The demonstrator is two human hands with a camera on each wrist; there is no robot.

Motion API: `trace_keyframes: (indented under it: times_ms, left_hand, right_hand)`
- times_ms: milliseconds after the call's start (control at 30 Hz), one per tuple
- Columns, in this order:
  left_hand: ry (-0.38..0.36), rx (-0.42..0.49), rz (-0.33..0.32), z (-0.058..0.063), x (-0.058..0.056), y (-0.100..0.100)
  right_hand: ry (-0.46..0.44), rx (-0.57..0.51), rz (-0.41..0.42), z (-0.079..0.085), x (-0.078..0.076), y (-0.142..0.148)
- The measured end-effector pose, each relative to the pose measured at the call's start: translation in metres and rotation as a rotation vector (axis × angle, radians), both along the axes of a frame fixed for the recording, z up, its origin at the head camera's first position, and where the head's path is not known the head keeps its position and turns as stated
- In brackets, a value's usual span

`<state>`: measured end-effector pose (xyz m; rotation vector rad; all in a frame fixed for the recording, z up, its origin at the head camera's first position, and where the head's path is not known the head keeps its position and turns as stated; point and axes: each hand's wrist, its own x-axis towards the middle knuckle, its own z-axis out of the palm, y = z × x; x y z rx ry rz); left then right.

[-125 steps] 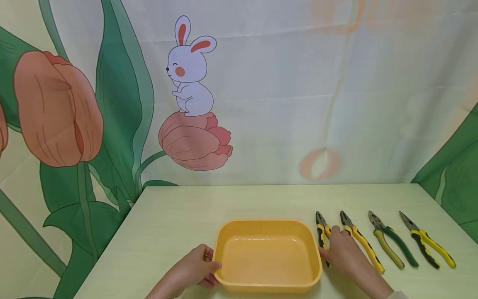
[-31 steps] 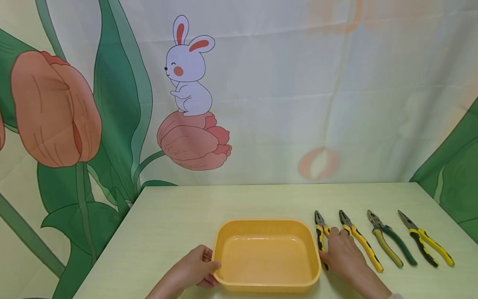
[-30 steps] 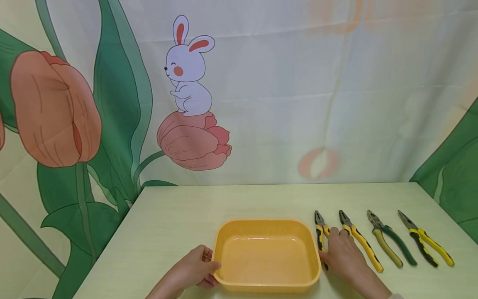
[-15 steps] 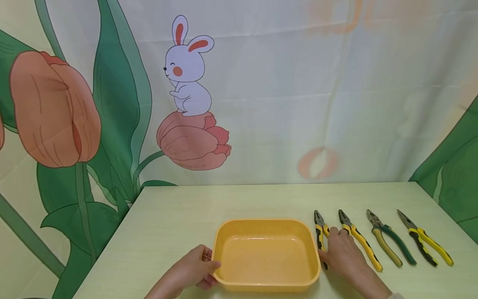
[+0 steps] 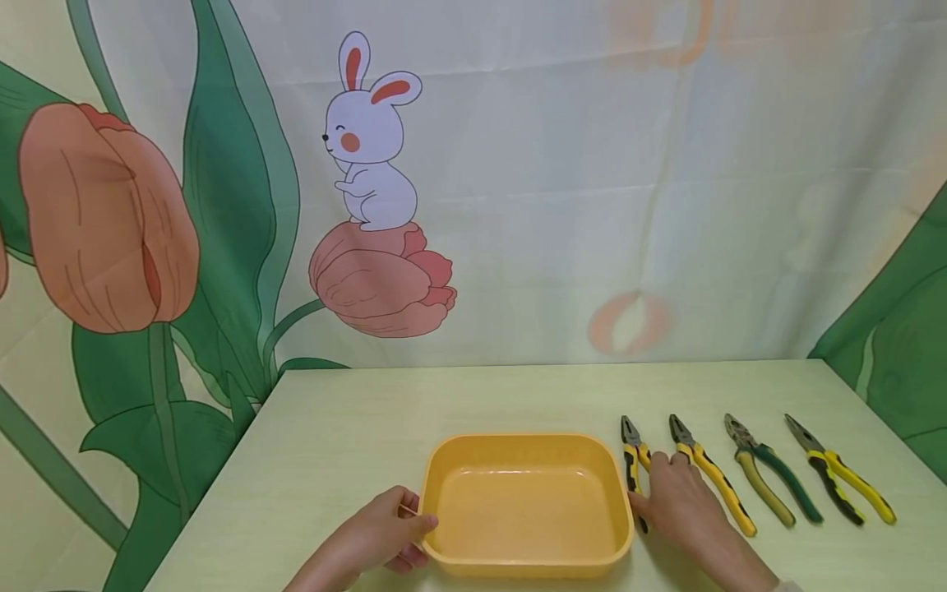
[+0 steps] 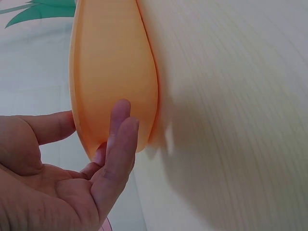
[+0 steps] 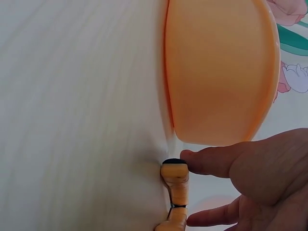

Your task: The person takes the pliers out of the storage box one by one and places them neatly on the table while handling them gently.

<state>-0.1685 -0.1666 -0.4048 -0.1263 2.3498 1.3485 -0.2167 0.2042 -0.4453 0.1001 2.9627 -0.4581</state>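
A shallow yellow rectangular tray [image 5: 528, 567] stands on the table. My left hand [image 5: 385, 530] pinches its left rim in the head view, thumb over the edge and fingers beneath, along the outside wall; the left wrist view shows two fingertips [image 6: 122, 108] against the tray wall [image 6: 113, 57]. Just right of the tray lies a pair of combination pliers [image 5: 630, 460] with yellow and black handles. Over those handles sits my right hand [image 5: 676, 497], which hides part of them. In the right wrist view its thumb [image 7: 211, 161] touches one handle [image 7: 176, 185] and a finger touches farther along.
Farther right, in a row, lie a second pair of yellow-handled pliers [image 5: 716, 478], pliers with green and tan handles [image 5: 749, 449] and long-nose pliers [image 5: 817, 455]. Behind the pale table [image 5: 355, 427] hangs a printed cloth [image 5: 518, 164] with a rabbit and tulips.
The scene has drifted slightly left in the head view. Both hands, the tray and the pliers keep their places relative to each other.
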Motion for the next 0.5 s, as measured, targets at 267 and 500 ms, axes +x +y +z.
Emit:
trace_keyframes:
  times_ms: [267,500]
  left_hand:
    - [-0.003,-0.021,0.021,-0.0007,-0.0029,-0.0009]
    - [0.014,-0.018,0.055,-0.0022,-0.0046,-0.0024]
  right_hand:
    - [0.044,0.062,0.047,0.0046,0.0031,0.0014]
    - [0.066,0.086,0.101,0.0062,0.0043,0.0051]
